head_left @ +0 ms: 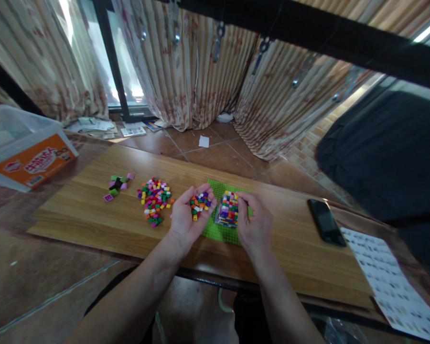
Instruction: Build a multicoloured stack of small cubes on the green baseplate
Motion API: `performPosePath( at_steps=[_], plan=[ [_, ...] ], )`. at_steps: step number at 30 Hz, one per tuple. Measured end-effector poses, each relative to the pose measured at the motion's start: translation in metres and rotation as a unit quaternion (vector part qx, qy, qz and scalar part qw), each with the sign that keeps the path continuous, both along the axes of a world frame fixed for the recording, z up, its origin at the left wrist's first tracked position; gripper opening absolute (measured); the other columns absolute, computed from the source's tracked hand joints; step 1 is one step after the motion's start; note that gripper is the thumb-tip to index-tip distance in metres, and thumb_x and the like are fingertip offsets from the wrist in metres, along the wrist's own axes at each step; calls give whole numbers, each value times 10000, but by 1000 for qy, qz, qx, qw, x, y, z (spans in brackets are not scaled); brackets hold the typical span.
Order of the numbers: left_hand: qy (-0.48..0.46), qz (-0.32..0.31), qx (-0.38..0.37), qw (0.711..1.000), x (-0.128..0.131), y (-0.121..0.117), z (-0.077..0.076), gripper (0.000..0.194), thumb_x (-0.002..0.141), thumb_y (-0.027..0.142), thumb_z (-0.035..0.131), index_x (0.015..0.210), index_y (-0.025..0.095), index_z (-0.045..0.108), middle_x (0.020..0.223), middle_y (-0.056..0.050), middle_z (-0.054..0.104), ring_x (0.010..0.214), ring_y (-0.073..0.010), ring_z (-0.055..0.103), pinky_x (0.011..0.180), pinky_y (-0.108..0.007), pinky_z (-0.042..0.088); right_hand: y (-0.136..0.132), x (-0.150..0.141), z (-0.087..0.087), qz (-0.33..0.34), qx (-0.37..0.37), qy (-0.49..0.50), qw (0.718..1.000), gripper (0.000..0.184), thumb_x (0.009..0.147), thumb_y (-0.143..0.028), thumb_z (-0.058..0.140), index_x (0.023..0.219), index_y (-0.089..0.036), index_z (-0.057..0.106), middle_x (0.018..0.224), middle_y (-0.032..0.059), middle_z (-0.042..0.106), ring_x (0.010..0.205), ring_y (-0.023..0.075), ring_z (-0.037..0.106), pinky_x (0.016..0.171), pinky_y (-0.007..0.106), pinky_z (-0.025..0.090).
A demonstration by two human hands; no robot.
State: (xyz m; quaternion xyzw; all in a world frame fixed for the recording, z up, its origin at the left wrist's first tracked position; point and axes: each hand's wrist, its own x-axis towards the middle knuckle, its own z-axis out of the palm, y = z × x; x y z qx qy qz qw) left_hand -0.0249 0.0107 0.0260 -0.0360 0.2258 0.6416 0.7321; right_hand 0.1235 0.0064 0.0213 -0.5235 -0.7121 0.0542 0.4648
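Observation:
My left hand point(186, 215) is turned palm up and cupped around a handful of small toy bricks point(199, 204) in mixed colours. Beside it, a green studded baseplate point(218, 232) lies on the wooden board and carries a block built of many-coloured bricks point(229, 210). My right hand point(252, 217) is at the right side of that block, thumb and forefinger pinched by its upper right edge. Whatever lies between those fingertips is too small to make out. Left of my hands, more small loose bricks point(155, 196) are spread in a pile.
Larger pink, green and black bricks point(118, 184) lie farther left on the wooden board point(286, 258). A clear plastic bin point(25, 148) stands at the left. On the right are a black phone point(326, 222) and a printed sheet point(390, 282). Metal pieces hang from a dark bar point(308, 38) overhead.

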Motion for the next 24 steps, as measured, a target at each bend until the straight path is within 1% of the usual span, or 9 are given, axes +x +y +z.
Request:
performPosePath(
  at_steps=[2, 4, 8, 15, 20, 24],
  plan=[
    [4, -3, -1, 1000, 0, 0, 0, 291, 899, 218, 462, 795, 54, 678, 719, -95, 648, 666, -142, 620, 677, -271, 543, 5, 6, 0, -11, 6, -9, 1000, 217, 945, -229, 443, 959, -198, 657, 904, 64, 676, 866, 189, 623, 787, 342, 500],
    [9, -10, -2, 1000, 0, 0, -1, 290, 897, 220, 463, 790, 56, 677, 714, -95, 643, 663, -143, 618, 666, -269, 542, 8, 7, -1, -7, 12, -23, 1000, 217, 943, -223, 447, 954, -192, 662, 906, 68, 670, 881, 192, 613, 799, 345, 495],
    [16, -30, -6, 999, 0, 0, -2, 293, 901, 227, 458, 787, 64, 674, 704, -93, 635, 645, -139, 608, 639, -262, 543, 12, 0, -2, -4, 23, -64, 998, 217, 936, -217, 465, 942, -204, 682, 926, 74, 658, 935, 210, 582, 823, 361, 475],
    [38, -65, -23, 997, -2, 1, -5, 305, 906, 211, 446, 777, 47, 669, 693, -99, 627, 573, -100, 567, 538, -191, 508, 17, -4, -3, -12, 20, -153, 988, 215, 921, -204, 492, 923, -210, 707, 988, 82, 648, 965, 232, 542, 829, 384, 444],
    [58, -100, -13, 993, -3, 1, -5, 304, 911, 214, 438, 788, 48, 661, 639, -63, 593, 499, -77, 520, 424, -152, 433, 17, -4, -4, -7, 19, -152, 988, 197, 905, -190, 507, 906, -212, 703, 987, 72, 658, 966, 227, 552, 831, 378, 439],
    [84, -115, -5, 990, -2, -1, -4, 302, 910, 216, 439, 781, 51, 656, 590, -38, 545, 476, -71, 495, 367, -136, 368, 18, -4, -3, -10, 11, -143, 990, 187, 904, -200, 513, 884, -216, 698, 960, 64, 665, 950, 224, 558, 837, 378, 436]
  ],
)
